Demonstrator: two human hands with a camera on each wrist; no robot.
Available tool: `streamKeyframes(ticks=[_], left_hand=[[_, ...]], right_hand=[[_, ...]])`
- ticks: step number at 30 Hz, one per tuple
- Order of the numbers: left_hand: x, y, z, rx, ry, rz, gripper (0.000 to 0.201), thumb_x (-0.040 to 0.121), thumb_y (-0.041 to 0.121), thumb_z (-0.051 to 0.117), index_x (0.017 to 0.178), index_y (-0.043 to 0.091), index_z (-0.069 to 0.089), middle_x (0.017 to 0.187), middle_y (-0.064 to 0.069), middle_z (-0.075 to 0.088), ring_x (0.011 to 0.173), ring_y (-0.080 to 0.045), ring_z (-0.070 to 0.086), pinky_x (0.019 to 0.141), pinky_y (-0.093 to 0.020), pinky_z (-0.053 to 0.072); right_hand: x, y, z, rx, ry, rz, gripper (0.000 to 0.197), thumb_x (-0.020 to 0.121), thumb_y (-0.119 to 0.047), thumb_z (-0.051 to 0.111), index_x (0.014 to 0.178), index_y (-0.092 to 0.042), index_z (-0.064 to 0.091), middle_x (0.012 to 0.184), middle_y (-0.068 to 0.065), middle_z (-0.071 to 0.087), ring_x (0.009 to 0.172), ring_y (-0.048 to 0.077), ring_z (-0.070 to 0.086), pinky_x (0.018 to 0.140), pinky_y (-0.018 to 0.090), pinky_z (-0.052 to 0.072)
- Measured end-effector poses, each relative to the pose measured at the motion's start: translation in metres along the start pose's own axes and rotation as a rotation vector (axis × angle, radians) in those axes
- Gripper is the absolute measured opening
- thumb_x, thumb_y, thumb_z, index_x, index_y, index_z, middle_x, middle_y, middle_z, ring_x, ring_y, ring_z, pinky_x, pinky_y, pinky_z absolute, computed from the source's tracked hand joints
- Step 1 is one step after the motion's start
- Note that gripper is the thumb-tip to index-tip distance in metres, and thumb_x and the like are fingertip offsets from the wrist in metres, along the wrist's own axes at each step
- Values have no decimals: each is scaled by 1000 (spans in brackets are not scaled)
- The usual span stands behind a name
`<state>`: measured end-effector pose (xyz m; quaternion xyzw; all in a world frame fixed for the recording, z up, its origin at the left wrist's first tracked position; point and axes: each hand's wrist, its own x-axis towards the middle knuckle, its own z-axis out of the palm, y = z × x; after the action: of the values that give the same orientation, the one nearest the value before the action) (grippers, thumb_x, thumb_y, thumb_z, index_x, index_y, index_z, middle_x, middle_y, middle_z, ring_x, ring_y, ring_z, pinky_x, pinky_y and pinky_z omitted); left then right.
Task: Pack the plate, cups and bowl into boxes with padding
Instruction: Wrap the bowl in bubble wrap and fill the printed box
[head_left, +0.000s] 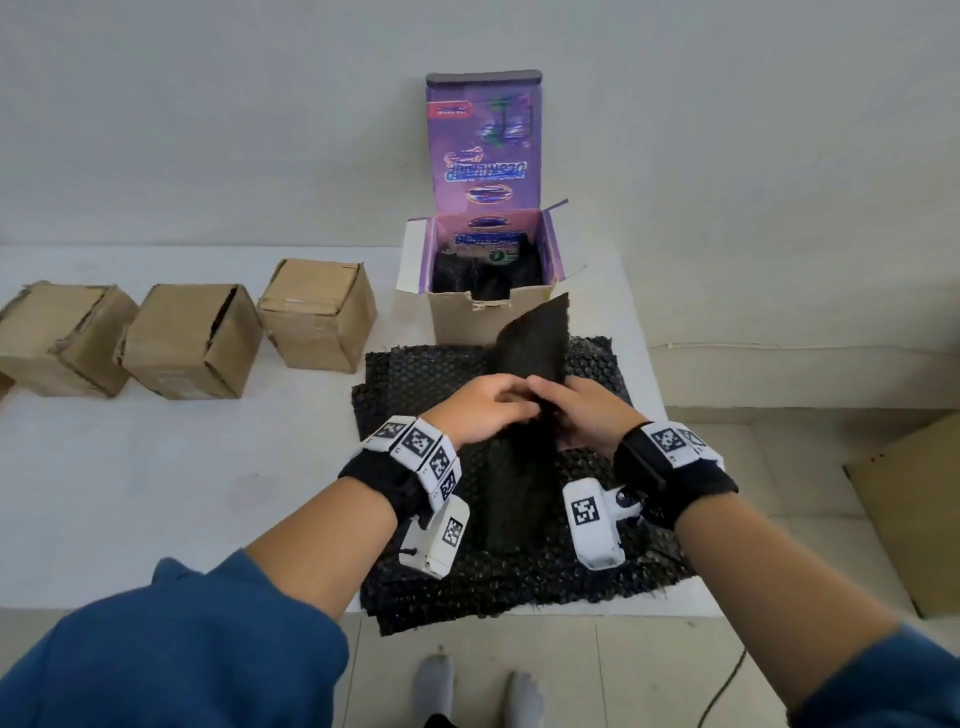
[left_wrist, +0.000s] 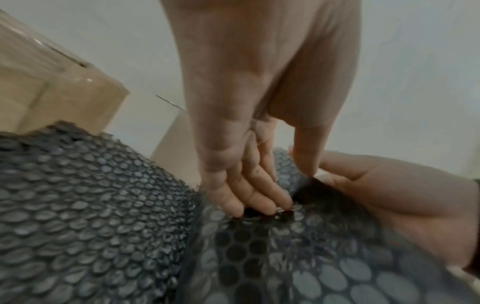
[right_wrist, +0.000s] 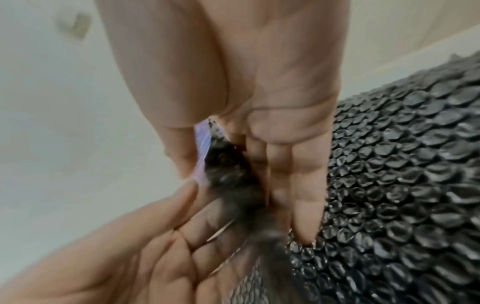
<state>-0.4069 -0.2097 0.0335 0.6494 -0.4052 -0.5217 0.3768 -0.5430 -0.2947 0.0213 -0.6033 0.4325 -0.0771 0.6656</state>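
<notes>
Both hands meet over a stack of black bubble wrap (head_left: 415, 384) on the white table. Between them stands a folded sheet of black bubble wrap (head_left: 530, 343), its top rising toward the purple box (head_left: 467, 322). My left hand (head_left: 498, 405) pinches the sheet between thumb and fingers (left_wrist: 254, 197). My right hand (head_left: 550, 400) pinches it from the other side, with the sheet (right_wrist: 228, 174) between its thumb and fingers (right_wrist: 306, 205). The purple box is open, its lid (head_left: 485, 145) upright, with black padding inside. No plate, cup or bowl shows.
Three brown cardboard boxes (head_left: 317, 317) (head_left: 192, 343) (head_left: 62, 338) stand in a row to the left. The table's right edge runs just past the bubble wrap. A flat cardboard piece (head_left: 914, 509) lies on the tiled floor at right. My feet (head_left: 436, 680) are below the near edge.
</notes>
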Motion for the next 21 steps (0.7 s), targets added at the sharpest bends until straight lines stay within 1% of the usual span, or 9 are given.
streamKeyframes(ticks=[2,5,7,9,11,13,15,17,21], left_hand=[[8,2,13,2,-6,4,26,94,9,54,120,9,58,105,-8,67,92,-12,64,81,-19,48],[25,-7,20,171,189,-11,22,90,19,61,112,16,61,112,-6,64,104,-16,61,92,-31,50],[34,-17,21,362,308,-65,38,83,29,69,117,17,55,121,-7,54,111,-20,55,97,-34,46],[42,-24,23,389,310,-183,60,80,35,72,128,14,43,128,-9,48,115,-25,52,99,-37,44],[49,-29,29,330,279,-268,69,79,38,72,131,10,36,125,-8,51,112,-27,55,97,-40,47],[53,-31,34,230,291,-327,68,78,38,74,128,7,39,118,-2,51,107,-25,56,92,-41,51],[57,-35,35,138,292,-342,57,77,38,75,119,7,50,116,-2,57,105,-23,57,94,-41,51],[57,-33,34,22,230,-320,34,82,31,72,106,9,60,116,-6,64,106,-24,60,97,-41,49],[50,-12,34,-244,102,-246,29,93,17,58,121,6,55,118,-7,63,106,-23,60,93,-39,48]], right_hand=[[3,13,-23,-110,140,-48,19,84,-27,65,99,-16,67,105,14,69,100,33,64,92,49,51],[7,36,-55,-311,298,20,27,78,-29,68,97,-10,64,102,16,68,89,28,62,90,43,51],[5,44,-65,-369,350,43,29,84,-24,66,104,-3,62,105,18,66,89,27,59,85,40,48],[3,50,-73,-423,389,70,34,86,-22,65,111,0,60,111,16,64,99,30,60,87,37,46],[4,57,-76,-466,399,74,37,86,-24,66,114,0,59,114,14,64,104,31,59,87,35,46],[8,63,-77,-496,385,78,38,85,-24,67,113,0,59,114,14,64,105,31,59,82,31,45],[8,68,-78,-513,367,85,39,85,-24,68,114,0,58,114,14,64,104,31,59,80,29,43],[7,71,-79,-466,378,75,37,85,-23,68,112,1,59,110,15,65,101,31,60,79,30,44],[2,71,-86,-334,426,13,33,83,-25,70,104,-3,60,95,9,64,88,26,59,74,29,44]])
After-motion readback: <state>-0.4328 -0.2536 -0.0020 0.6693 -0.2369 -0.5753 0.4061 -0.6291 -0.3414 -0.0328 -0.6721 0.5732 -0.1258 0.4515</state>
